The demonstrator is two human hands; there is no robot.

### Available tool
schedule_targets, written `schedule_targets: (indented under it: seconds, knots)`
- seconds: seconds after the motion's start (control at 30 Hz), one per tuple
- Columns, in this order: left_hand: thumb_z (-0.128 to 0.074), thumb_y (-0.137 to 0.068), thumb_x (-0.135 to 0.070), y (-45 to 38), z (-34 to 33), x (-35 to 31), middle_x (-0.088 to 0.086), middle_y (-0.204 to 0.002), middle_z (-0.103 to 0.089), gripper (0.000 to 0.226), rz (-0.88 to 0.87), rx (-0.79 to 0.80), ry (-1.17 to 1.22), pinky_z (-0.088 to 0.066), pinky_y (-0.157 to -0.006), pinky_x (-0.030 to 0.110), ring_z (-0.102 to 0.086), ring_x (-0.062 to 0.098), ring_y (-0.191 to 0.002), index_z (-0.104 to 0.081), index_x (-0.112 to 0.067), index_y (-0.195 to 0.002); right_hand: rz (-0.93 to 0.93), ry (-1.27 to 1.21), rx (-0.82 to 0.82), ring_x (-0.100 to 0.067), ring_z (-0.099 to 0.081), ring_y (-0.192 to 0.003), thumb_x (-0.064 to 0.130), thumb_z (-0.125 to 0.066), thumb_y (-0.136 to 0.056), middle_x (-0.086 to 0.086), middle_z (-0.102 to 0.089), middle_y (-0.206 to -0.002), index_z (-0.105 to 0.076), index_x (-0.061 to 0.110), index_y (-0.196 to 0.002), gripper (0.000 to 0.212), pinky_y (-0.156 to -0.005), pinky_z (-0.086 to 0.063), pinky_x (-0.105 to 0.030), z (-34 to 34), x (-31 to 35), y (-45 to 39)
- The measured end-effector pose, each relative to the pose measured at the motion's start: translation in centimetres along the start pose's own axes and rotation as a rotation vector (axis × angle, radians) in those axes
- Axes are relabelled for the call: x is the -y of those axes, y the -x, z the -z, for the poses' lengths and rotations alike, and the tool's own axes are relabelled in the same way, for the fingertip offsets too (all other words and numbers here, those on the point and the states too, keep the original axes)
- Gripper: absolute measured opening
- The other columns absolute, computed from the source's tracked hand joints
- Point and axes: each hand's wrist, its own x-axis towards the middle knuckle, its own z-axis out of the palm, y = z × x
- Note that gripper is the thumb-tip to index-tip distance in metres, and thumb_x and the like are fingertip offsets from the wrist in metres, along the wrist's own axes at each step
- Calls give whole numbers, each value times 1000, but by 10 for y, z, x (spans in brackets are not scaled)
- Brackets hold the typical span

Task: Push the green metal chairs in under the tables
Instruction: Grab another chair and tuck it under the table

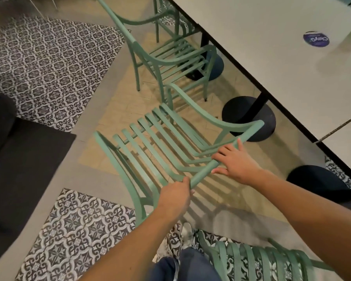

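Observation:
A green metal chair with a slatted back stands in front of me, its top rail toward me and its seat facing the white table. My left hand is closed around the near end of the top rail. My right hand rests on the rail further along, fingers spread over it. The chair stands out from the table edge, next to a black round table base. A second green chair stands further back, partly under the table. A third green chair is at the bottom right by my leg.
Another white table adjoins at the right, with a dark base below. A purple round sticker lies on the table. Patterned floor tiles and a black mat lie to the left. My jeans and shoe show below.

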Motion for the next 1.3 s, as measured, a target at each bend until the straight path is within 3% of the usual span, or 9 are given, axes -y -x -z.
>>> schedule_targets:
  seconds: [0.23,0.33,0.57,0.9,1.0,1.07,1.13,1.23,1.3]
  knots:
    - [-43,-101,-38,42,-7,36,2,-90,-61,23,-67,20,-28,-42,-66,33,-56,22,-76,-49,-20,-112,-121,-19,-52,-21,-58,-110,69,-22,-85,7,-64,-106,-65,31,-111,63,-105,-26,-70,-13,62,25]
    - [-44,-100,-40,63,-9,62,1,-94,-64,22,-94,-5,-37,-50,-73,34,-62,23,-82,-50,-22,-111,-167,-20,-84,-21,-58,-112,68,-29,-87,7,-64,-110,-65,31,-113,58,-105,-27,-69,-18,98,30]
    - [-47,-98,-43,97,-14,137,-5,-89,-64,21,-166,-59,-119,-55,-74,36,-60,17,-77,-52,-25,-108,-288,-49,-118,-25,-56,-107,71,-19,-84,3,-62,-104,-64,27,-111,68,-104,-25,-71,-22,189,27]
    - [-44,-97,-46,149,-17,244,-5,-87,-63,24,-264,-11,-212,-56,-76,35,-62,15,-78,-50,-24,-103,-406,-74,-16,-26,-49,-116,72,-27,-87,0,-58,-117,-57,25,-119,64,-111,-23,-61,-24,320,20]
    - [-42,-97,-50,158,-21,255,-4,-98,-65,28,-218,-5,-175,-53,-85,37,-63,16,-90,-51,-25,-106,-420,-82,-44,-25,-49,-117,73,-21,-86,1,-59,-116,-58,25,-120,69,-113,-21,-59,-25,335,19]
    - [-36,-96,-58,164,-25,260,-5,-120,-61,45,-105,-98,-139,-40,-105,42,-55,19,-116,-52,-26,-123,-467,-184,-127,-22,-48,-119,74,-24,-85,3,-57,-118,-57,26,-121,68,-116,-16,-56,-25,330,23]
    - [-37,-94,-60,175,-23,266,-3,-136,-51,57,149,-357,43,-29,-114,46,-43,19,-131,-48,-23,-136,-656,-368,-314,-24,-45,-122,68,-40,-87,-1,-53,-124,-53,22,-127,63,-114,-21,-53,-21,315,31]
    - [-59,-90,-48,195,-16,285,13,-141,-42,62,765,-763,669,-37,-106,48,-44,34,-126,-46,-11,-137,-1229,-884,-699,-34,-41,-128,51,-65,-81,-15,-43,-137,-39,13,-141,76,-105,-33,-46,-14,279,49]
    - [-67,-83,-46,202,-19,294,19,-144,-37,74,1178,-764,1240,-41,-101,53,-45,43,-124,-38,-9,-140,-1585,-1364,-750,-32,-39,-133,42,-70,-80,-15,-37,-145,-32,11,-145,81,-108,-33,-44,-9,254,59]
